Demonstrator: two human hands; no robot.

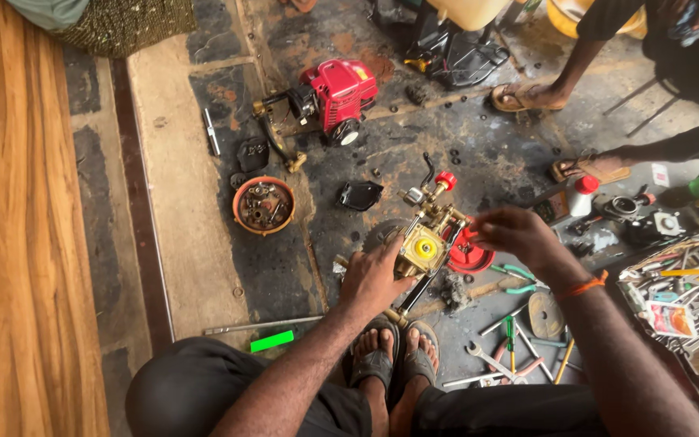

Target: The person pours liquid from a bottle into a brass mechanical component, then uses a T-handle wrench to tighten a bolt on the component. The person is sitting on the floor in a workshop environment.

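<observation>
On the workshop floor, seated, both hands at a brass pump.

Head view: my left hand (372,277) is closed around the near side of the brass pump assembly (424,243), which stands tilted on the stained concrete floor (341,162) just ahead of my sandalled feet (394,356). My right hand (519,233) is at its far side, fingers curled beside the red round part (467,252); whether it grips anything, I cannot tell. A red knob (445,180) tops the pump. Well apart, up the floor: a red small engine (335,95), and to its left an orange bowl (264,205) of small metal parts. Spanners and screwdrivers (511,348) lie scattered near my right leg, a tray of tools (677,311) beyond. Another person's sandalled foot (521,97) rests at the top.
</observation>
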